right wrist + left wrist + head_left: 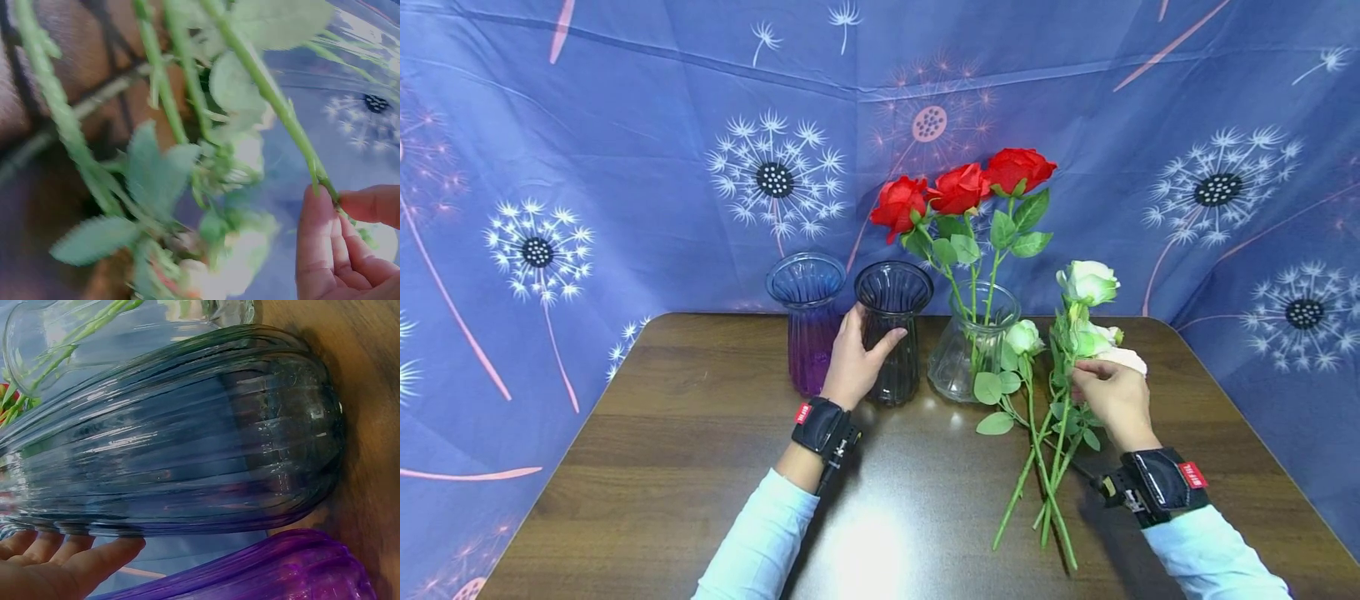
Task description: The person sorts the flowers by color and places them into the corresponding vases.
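My left hand (856,360) holds a dark grey ribbed glass vase (897,371), thumb across its front and fingers on its left side. In the left wrist view the fingertips (115,550) meet the wall of the vase, which stands on the table. On the right, my right hand (1116,402) pinches the green stem (275,103) of a white rose (1090,282) between thumb and fingers, its bloom upward. More white roses (1024,337) lie about that hand with crossed stems. Three red roses (958,190) stand in a clear glass vase (951,367) between the hands.
A blue-to-purple glass vase (808,350) stands just left of the dark one. All this is on a brown wooden table (647,467), near its back edge. Behind hangs a blue cloth (647,167) printed with dandelions.
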`<action>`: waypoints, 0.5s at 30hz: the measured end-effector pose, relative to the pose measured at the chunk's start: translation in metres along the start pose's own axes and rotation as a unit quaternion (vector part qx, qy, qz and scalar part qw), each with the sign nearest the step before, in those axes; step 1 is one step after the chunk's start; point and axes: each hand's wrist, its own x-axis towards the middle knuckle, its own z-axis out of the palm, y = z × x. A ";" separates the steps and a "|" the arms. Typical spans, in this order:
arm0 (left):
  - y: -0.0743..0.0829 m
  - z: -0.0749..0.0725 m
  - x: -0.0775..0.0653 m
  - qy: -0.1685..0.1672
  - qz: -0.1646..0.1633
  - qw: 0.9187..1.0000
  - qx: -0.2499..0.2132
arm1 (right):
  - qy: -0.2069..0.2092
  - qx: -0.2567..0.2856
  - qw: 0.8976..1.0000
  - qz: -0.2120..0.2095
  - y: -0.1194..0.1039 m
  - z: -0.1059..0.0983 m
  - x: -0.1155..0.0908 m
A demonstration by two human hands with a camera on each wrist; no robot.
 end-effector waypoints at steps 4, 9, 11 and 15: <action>-0.001 -0.001 0.001 0.003 0.006 1.000 0.006 | 0.050 0.052 0.997 -0.025 0.017 -0.005 0.021; 0.000 -0.001 0.002 0.003 0.009 1.000 0.005 | 0.095 0.082 0.990 -0.059 0.001 -0.018 0.013; -0.001 -0.001 0.001 0.001 0.008 1.000 0.005 | 0.107 0.067 0.989 -0.074 -0.022 -0.025 -0.003; -0.001 -0.001 0.001 -0.002 0.006 1.000 0.009 | 0.120 0.034 0.987 -0.097 -0.063 -0.035 -0.029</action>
